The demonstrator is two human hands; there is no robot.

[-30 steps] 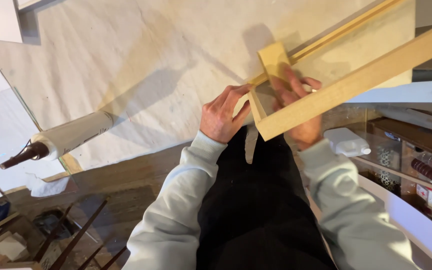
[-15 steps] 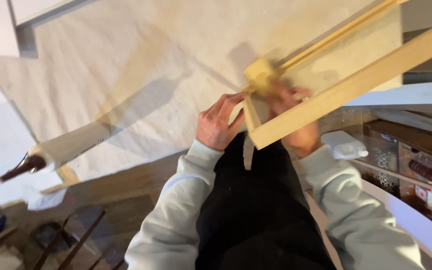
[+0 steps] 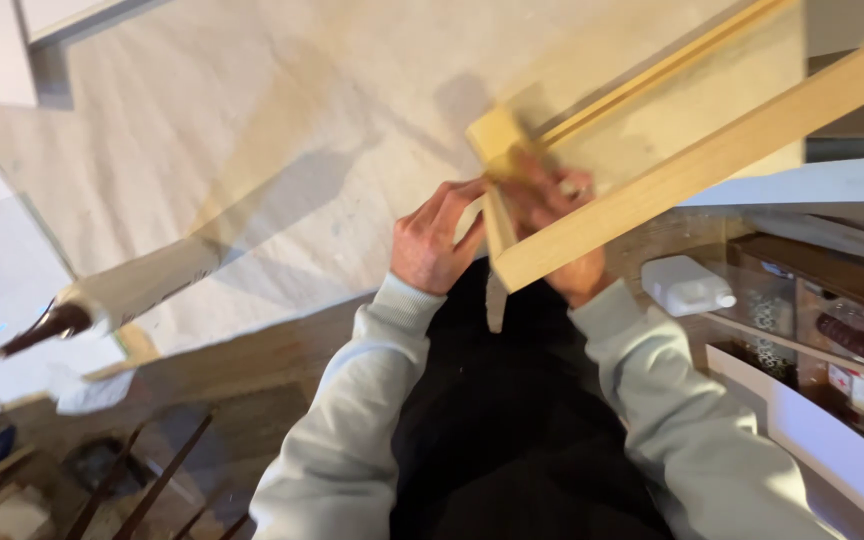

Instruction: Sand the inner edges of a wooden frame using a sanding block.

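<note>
A light wooden frame (image 3: pixel 722 150) lies slanted over a pale sheet-covered worktop (image 3: pixel 252 130). Its near corner is just in front of my body. My left hand (image 3: pixel 432 240) grips that corner from the left, fingers curled onto the short end rail. My right hand (image 3: pixel 550 195) reaches inside the frame and presses a small yellow block (image 3: pixel 495 135) against the inner rail by the corner. The near rail hides part of the right hand and wrist. Both grey sleeves and my dark front fill the lower middle.
A white cartridge tube with a dark nozzle (image 3: pixel 117 295) lies at the worktop's left edge, above a crumpled white cloth (image 3: pixel 87 392). A white plastic bottle (image 3: pixel 687 285) and shelves with small containers (image 3: pixel 832 340) are at the right. The dark wooden floor (image 3: pixel 242 380) is below.
The yellow block and my right hand slid left along the inner rail, ending at the frame's corner. The left hand kept its grip; the view shifted slightly.
</note>
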